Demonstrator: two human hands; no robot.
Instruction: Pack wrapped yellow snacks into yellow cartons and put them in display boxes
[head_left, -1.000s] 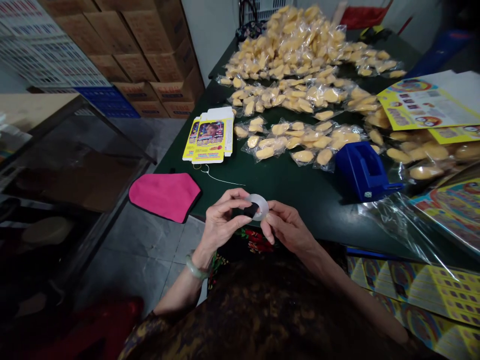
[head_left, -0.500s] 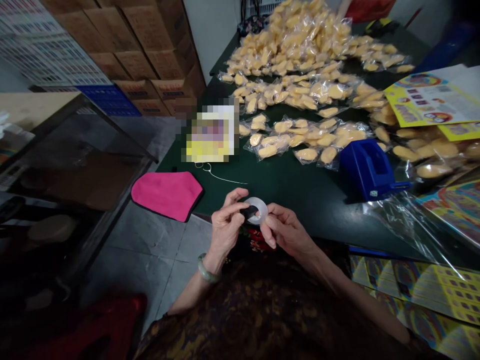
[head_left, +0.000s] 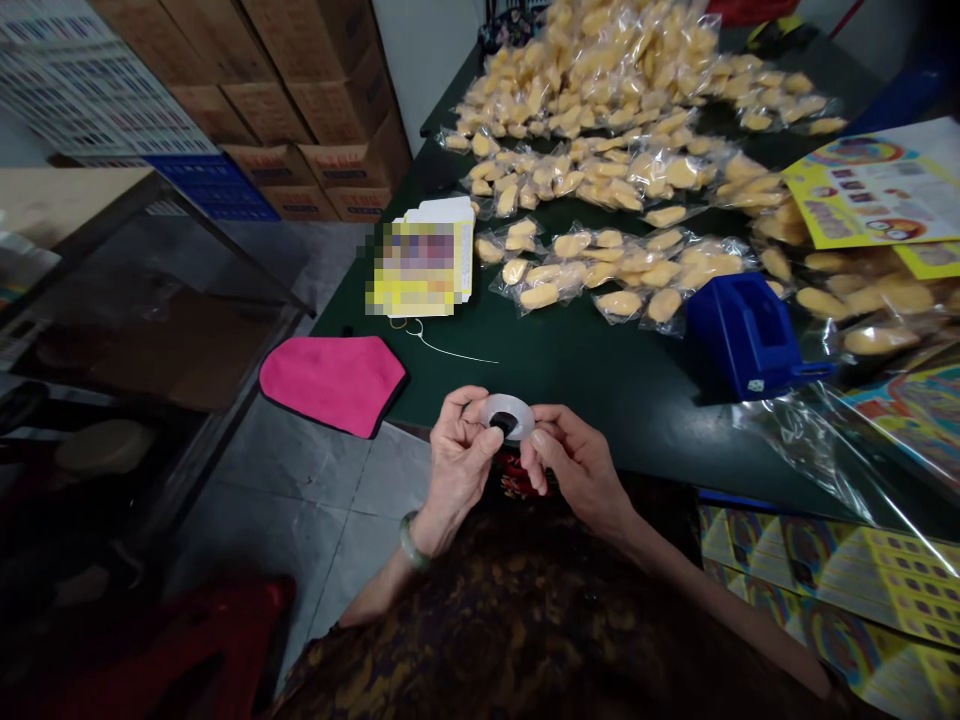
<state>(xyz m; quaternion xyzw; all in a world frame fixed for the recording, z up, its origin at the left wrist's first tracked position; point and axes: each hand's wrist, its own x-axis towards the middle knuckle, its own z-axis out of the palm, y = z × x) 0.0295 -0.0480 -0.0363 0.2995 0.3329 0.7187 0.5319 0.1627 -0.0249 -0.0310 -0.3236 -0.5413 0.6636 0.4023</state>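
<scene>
A roll of clear tape (head_left: 528,420) is held over the near edge of the dark green table (head_left: 592,370). My left hand (head_left: 463,450) grips its left side, the thumb by a dark piece (head_left: 503,421) in the roll's centre. My right hand (head_left: 574,455) has its thumb and finger pinched at the right rim of the roll. Further right on the table stands a blue tape dispenser (head_left: 742,345). A pink cloth mitt (head_left: 334,382) lies at the table's left corner.
Wrapped yellow pieces (head_left: 600,180) are heaped across the back. A printed box (head_left: 424,262) lies at the left, near a white string (head_left: 457,356). Yellow printed sheets (head_left: 862,190) are at the right. Cardboard boxes (head_left: 330,110) are stacked beyond the floor.
My left fingers have curled in around the roll, and its face now looks flatter and more tilted. The view has shifted slightly.
</scene>
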